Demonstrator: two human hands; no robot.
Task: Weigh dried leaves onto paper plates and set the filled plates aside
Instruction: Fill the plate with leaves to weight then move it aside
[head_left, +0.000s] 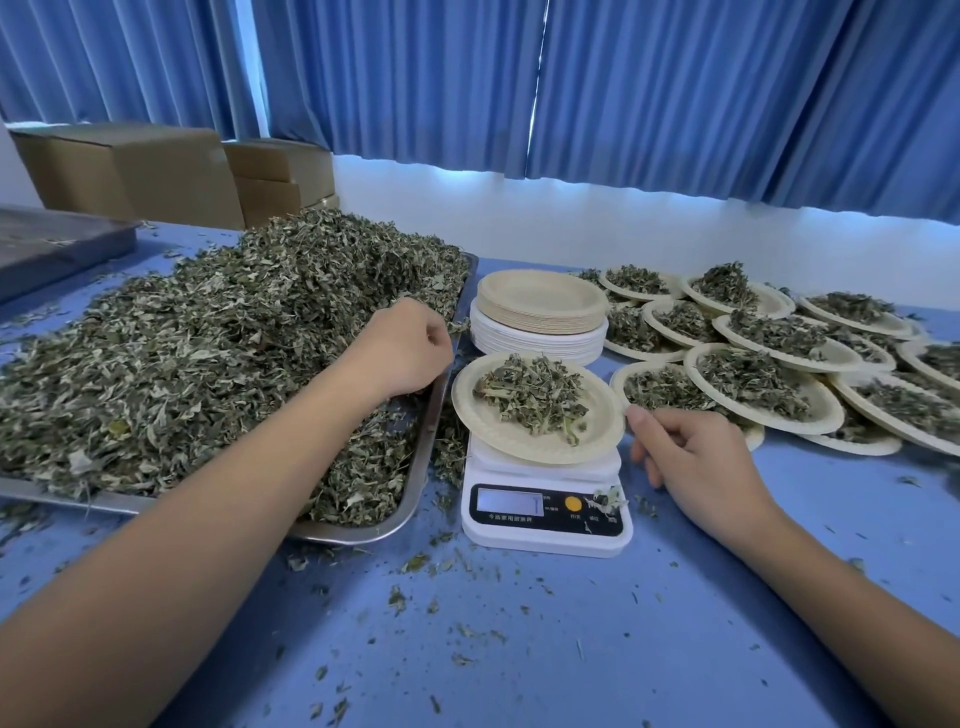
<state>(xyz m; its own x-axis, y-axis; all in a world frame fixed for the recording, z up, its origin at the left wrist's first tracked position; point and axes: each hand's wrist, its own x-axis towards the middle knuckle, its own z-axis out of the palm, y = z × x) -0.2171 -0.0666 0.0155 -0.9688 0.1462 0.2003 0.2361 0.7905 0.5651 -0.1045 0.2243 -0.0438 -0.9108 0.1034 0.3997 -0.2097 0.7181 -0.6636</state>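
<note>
A leaf-heaped paper plate (537, 410) sits tilted on the white scale (545, 512), beside the overflowing leaf tray (415, 483).

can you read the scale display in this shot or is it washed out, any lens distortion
Head view: scale display is a pale washed-out patch, digits not legible. Head view: wide-angle lens bows the blue curtains and their hem; daylight glows beneath them, shadows on the table soft.
</note>
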